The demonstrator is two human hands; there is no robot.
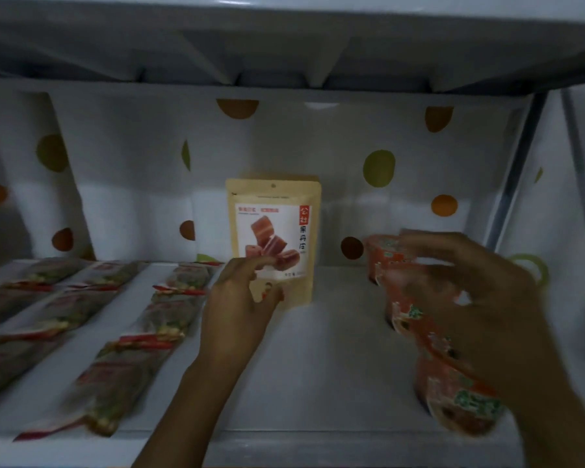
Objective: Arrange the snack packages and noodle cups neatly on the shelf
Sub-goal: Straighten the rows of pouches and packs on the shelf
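A tan stand-up snack pouch (277, 214) with a picture of red fruit rolls stands upright at the middle back of the white shelf (318, 349). My left hand (237, 305) pinches its lower left corner between thumb and fingers. On the right, three red noodle cups form a row from back to front: a far cup (382, 255), a middle cup (406, 309) and a near cup (453, 393). My right hand (480, 305), blurred by motion, hovers over the middle cup with fingers spread and reaching toward the far one. It hides much of the row.
Several flat dark snack packages (115, 376) with red ends lie in rows on the shelf's left half. A dotted white backing stands behind. The upper shelf (284, 45) hangs low overhead. A metal post (510, 184) bounds the right side, with a green ring (537, 265) beyond it.
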